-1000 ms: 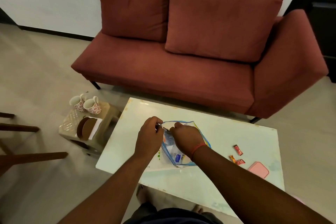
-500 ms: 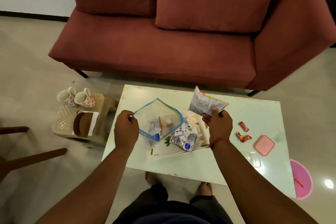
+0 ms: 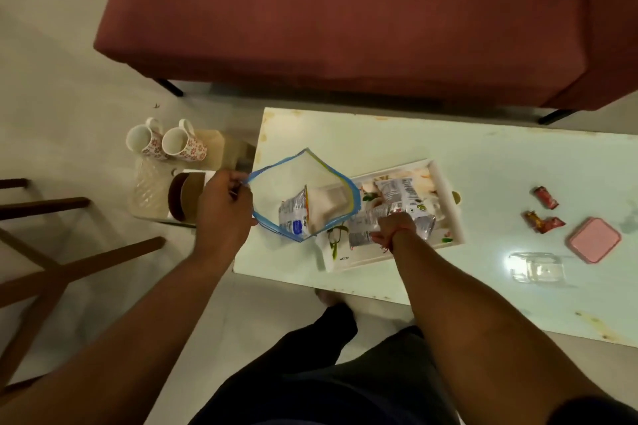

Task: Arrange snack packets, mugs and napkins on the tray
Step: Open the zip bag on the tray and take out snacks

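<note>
Broad rust-red fabric sofa [image 3: 345, 17] across the top, soft and matte, on thin dark legs. Below it, a pale glossy rectangular surface [image 3: 483, 155] with worn, speckled edges. Dark wooden chair legs [image 3: 69, 252] at the far left, crossing at angles. Small beige low stool [image 3: 221, 148] just left of the surface, carrying two white ceramic mugs with red flower print [image 3: 165, 143] side by side, handles up, a clear ribbed plastic container [image 3: 148, 190] and a round brown disc on a white napkin [image 3: 183, 197].

On the surface's near left part, a white rectangular tray with floral print [image 3: 445, 197], raised rim, holding several crinkly silver foil snack packets [image 3: 397, 193] lying loose and overlapping. Clear zip-top plastic bag with blue seal edge [image 3: 303, 179], mouth pulled wide open, overlapping the tray's left end; one silver packet visible inside.

Left hand [image 3: 224, 214] with fingers pinching the bag's left rim. Right hand [image 3: 393, 228] over the tray among the packets, fingers hidden beneath the wrist; cannot tell whether gripping anything. Thin red thread round that wrist.

Further right: flat pink square lid [image 3: 594, 240], clear plastic box [image 3: 535, 266], three small red-wrapped candies [image 3: 545, 214].
</note>
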`<state>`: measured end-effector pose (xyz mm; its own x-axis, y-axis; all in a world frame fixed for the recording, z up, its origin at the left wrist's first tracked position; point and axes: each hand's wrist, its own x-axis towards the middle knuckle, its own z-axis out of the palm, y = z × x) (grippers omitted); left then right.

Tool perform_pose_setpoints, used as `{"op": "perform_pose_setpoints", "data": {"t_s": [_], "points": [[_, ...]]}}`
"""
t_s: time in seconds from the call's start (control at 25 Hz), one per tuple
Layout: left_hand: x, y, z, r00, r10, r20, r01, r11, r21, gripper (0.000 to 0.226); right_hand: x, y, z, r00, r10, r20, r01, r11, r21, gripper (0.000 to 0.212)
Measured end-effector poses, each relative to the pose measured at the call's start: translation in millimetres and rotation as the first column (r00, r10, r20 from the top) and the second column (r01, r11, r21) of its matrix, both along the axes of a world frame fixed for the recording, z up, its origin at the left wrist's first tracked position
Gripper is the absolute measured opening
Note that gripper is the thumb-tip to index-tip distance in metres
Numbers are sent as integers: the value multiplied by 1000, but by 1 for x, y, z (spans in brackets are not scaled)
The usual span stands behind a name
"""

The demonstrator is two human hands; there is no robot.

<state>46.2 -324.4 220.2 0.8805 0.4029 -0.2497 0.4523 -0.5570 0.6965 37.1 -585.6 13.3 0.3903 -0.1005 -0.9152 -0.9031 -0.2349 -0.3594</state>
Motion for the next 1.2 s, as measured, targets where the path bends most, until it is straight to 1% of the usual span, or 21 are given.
{"op": "perform_pose_setpoints", "data": {"t_s": [0.04, 0.12, 0.2, 0.24, 0.28, 0.32, 0.36, 0.4, 0.44, 0.48, 0.52, 0.56, 0.6, 0.64, 0.72, 0.76, 0.88, 0.96, 1.04, 1.12, 1.2], "points": [[0, 3, -4, 1000, -11, -12, 12, 1000, 11, 10, 8, -1, -7, 993, 116, 18, -114, 990, -87, 31], [0, 3, -10, 999, -46, -23, 46, 999, 4, 11, 19, -11, 2, 998, 39, 57, -25, 973, -231, 30], [0, -4, -10, 996, -81, -44, 82, 997, 12, 10, 28, -14, 30, 961, 131, 244, -6, 891, -454, 29], [0, -8, -9, 993, -107, -56, 108, 994, 21, 8, 28, -15, 51, 910, 123, 396, 102, 859, -501, 26], [0, -14, -6, 988, -141, -58, 143, 989, 26, 7, 28, -13, 83, 816, 12, 578, 270, 875, -400, 22], [-1, -22, -2, 982, -179, -51, 181, 983, 26, 7, 24, -11, 113, 678, -54, 733, 368, 888, -275, 18], [-2, -31, 5, 975, -216, -41, 217, 976, 27, 9, 20, -8, 142, 566, -23, 824, 347, 913, -213, 15], [-2, -42, 11, 968, -249, -28, 250, 968, 31, 10, 12, -7, 168, 480, 84, 873, 229, 949, -217, 13], [-3, -53, 18, 960, -279, -25, 280, 960, 30, 10, 4, -5, 189, 421, 233, 876, 51, 959, -279, 11], [-4, -65, 22, 949, -313, -29, 314, 949, 31, 10, -2, -3, 198, 369, 400, 839, -135, 916, -377, 11], [-5, -81, 29, 935, -352, -40, 353, 935, 30, 9, -6, -6, 204, 341, 571, 746, -320, 817, -479, 13], [-8, -97, 35, 920, -388, -50, 389, 921, 30, 9, -7, -11, 199, 324, 723, 610, -479, 681, -554, 17], [-10, -113, 41, 908, -415, -50, 417, 908, 26, 8, -7, -19, 193, 338, 822, 459, -597, 564, -570, 23], [-13, -130, 47, 900, -435, -41, 435, 900, 17, 6, -5, -31, 184, 379, 866, 325, -681, 499, -536, 30], [-21, -162, 61, 889, -457, -9, 457, 889, -5, 3, -3, -60, 173, 437, 886, 155, -766, 457, -452, 38], [-26, -174, 67, 884, -467, 13, 467, 884, -7, 3, -1, -73, 172, 458, 881, 118, -779, 462, -423, 38], [-42, -202, 78, 888, -456, 59, 457, 889, -3, 4, -2, -103, 169, 522, 839, 150, -714, 527, -461, 37], [-50, -214, 79, 918, -385, 97, 387, 922, -4, 4, -7, -111, 175, 501, 832, 237, -622, 537, -570, 34], [-55, -219, 76, 943, -303, 141, 299, 953, 49, 6, -15, -111, 193, 495, 784, 374, -503, 610, -613, 28], [-58, -216, 70, 958, -233, 170, 218, 971, 101, 8, -23, -106, 220, 420, 765, 487, -429, 641, -637, 24], [-62, -206, 63, 969, -175, 175, 160, 982, 100, 9, -29, -101, 248, 326, 732, 599, -342, 682, -646, 22]]}}
